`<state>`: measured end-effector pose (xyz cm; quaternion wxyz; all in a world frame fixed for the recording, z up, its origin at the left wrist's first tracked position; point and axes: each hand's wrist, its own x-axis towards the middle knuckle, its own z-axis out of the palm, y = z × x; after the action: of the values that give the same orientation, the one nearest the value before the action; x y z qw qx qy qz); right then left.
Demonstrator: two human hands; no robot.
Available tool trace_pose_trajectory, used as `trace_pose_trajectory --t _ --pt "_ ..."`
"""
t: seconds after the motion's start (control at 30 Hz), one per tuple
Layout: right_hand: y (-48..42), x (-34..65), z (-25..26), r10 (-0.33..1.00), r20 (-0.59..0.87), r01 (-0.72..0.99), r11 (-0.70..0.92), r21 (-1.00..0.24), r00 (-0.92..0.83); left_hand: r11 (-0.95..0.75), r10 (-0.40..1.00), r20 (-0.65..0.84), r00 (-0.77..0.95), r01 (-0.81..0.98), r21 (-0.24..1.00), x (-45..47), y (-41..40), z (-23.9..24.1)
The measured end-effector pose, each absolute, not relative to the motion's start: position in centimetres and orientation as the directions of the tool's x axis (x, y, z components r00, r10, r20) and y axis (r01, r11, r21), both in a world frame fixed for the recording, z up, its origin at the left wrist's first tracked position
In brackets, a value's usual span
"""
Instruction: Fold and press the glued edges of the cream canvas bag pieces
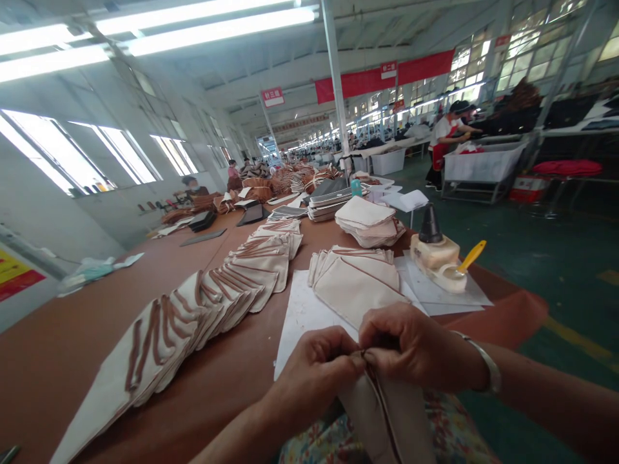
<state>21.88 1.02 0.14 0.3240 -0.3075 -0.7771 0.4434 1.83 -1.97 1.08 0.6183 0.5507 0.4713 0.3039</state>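
My left hand [322, 367] and my right hand [418, 348] meet at the table's near edge, both pinching the top of a pale fabric piece [411, 415]. A dark brown strip or seam runs down its middle, and its lower part hangs over my lap. The fingertips almost touch, with the fabric's brown edge between them. Just beyond my hands, a small pile of cream fabric pieces [355, 290] lies on white paper [294, 322]. To the left, a long fanned row of cream pieces with brown strips [213, 296] stretches along the table.
A brown-topped table [203, 399] extends far ahead. On its right stand a black cone [430, 225], a whitish block and a white dish with a yellow-handled brush [471, 256]. Further back are a stack of pale pieces [365, 216] and grey panels. A co-worker [445, 142] stands by a white bin [483, 161].
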Motion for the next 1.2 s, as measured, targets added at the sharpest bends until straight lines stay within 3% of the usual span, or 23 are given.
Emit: trace_pose_trajectory --t 0.1,0.23,0.33,0.5,0.57,0.63,0.7,0.77,0.83,0.97,1.07,1.2 --pt "0.7 21.9 -0.1 0.699 0.406 0.126 0.575 -0.808 -0.588 0.260 0.878 -0.265 0.399 0.067 0.963 1.7 -1.9 0.9" --pt "0.6 22.5 -0.7 0.460 0.651 0.060 0.841 -0.538 -0.605 0.317 0.877 -0.295 0.380 0.004 0.948 2.1 -2.0 0.8" --pt "0.7 23.2 -1.3 0.350 0.669 0.127 0.925 -0.358 -0.656 0.316 0.878 -0.278 0.389 -0.036 0.948 2.5 -2.1 0.8" --pt "0.9 24.3 -1.8 0.122 0.680 0.141 0.990 -0.028 -0.723 0.457 0.802 -0.397 0.447 -0.031 0.889 2.7 -2.1 0.4" --pt "0.8 24.6 -2.0 0.084 0.674 0.130 0.991 0.018 -0.734 0.429 0.815 -0.391 0.427 0.007 0.903 2.6 -2.1 0.3" --pt "0.4 24.8 -2.3 0.120 0.690 0.081 0.993 -0.090 -0.713 0.381 0.822 -0.364 0.437 0.052 0.923 2.4 -2.2 0.3" --pt "0.1 24.9 -2.4 0.296 0.686 0.029 0.928 -0.372 -0.665 0.320 0.823 -0.333 0.461 0.110 0.941 2.2 -2.3 0.4" --pt "0.0 25.0 -2.0 0.560 0.561 0.020 0.718 -0.695 -0.609 0.251 0.821 -0.301 0.486 0.167 0.954 1.9 -2.4 0.6" --pt "0.3 25.1 -1.2 0.691 0.359 0.039 0.488 -0.872 -0.628 0.187 0.826 -0.263 0.498 0.198 0.962 1.7 -2.6 0.8" --pt "1.5 25.2 0.3 0.557 0.158 0.072 0.368 -0.927 -0.815 0.109 0.822 -0.208 0.530 0.212 0.971 1.7 -2.7 1.2" --pt "1.8 25.0 0.1 0.517 0.147 0.033 0.323 -0.946 -0.843 0.084 0.805 -0.193 0.560 0.214 0.973 1.9 -2.8 1.2" --pt "1.5 24.5 -0.9 0.559 0.160 -0.019 0.250 -0.968 -0.814 0.055 0.811 -0.162 0.562 0.201 0.978 2.0 -2.7 1.0"
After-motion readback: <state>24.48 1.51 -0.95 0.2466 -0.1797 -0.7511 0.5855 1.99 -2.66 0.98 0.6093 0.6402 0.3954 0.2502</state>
